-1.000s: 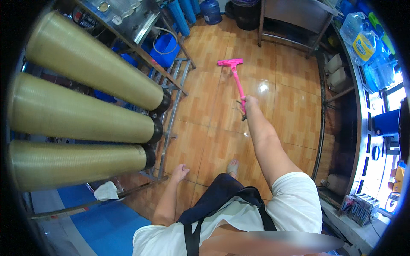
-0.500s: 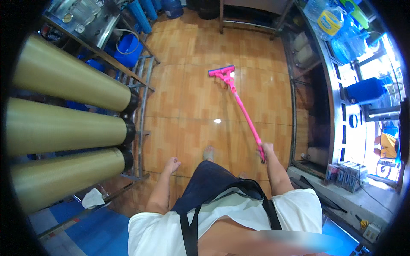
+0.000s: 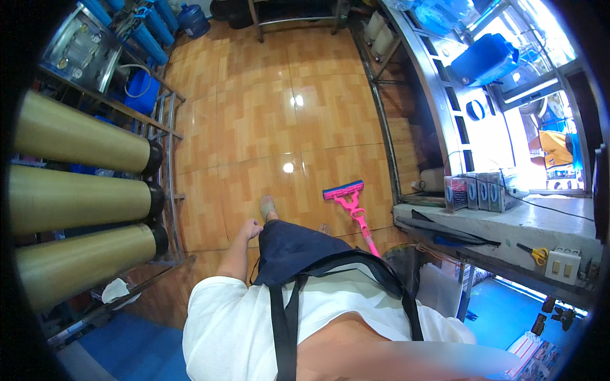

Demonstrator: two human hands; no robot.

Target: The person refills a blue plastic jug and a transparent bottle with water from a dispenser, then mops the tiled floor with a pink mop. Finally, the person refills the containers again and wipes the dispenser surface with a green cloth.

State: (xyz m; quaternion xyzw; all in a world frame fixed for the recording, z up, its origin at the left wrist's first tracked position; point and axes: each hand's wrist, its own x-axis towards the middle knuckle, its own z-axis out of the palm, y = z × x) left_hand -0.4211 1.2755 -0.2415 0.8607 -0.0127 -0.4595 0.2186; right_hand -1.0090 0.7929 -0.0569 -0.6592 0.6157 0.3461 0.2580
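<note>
A pink sponge mop (image 3: 357,213) with a blue sponge strip on its head (image 3: 343,189) rests on the tiled floor ahead and to my right. Its handle runs back toward my right side and disappears behind my dark apron (image 3: 305,251). My right hand is out of sight, as is the handle's far end, so the grip on it cannot be seen. Close to the apron's left edge hangs my left hand (image 3: 253,228), its fingers curled in and nothing visible in them. My bare foot (image 3: 268,208) stands on the tiles just ahead of the apron.
Three long tan tanks (image 3: 82,200) lie along the left beside a metal rack (image 3: 170,190). On the right, a concrete ledge (image 3: 502,222) carries boxes and yellow-handled scissors (image 3: 540,255). A blue jug (image 3: 486,60) stands farther off; a metal table (image 3: 295,18) is at the back.
The mop head has come back from the far floor to near my right side. My right hand, earlier closed around the handle, has gone out of sight. The whole view has shifted.
</note>
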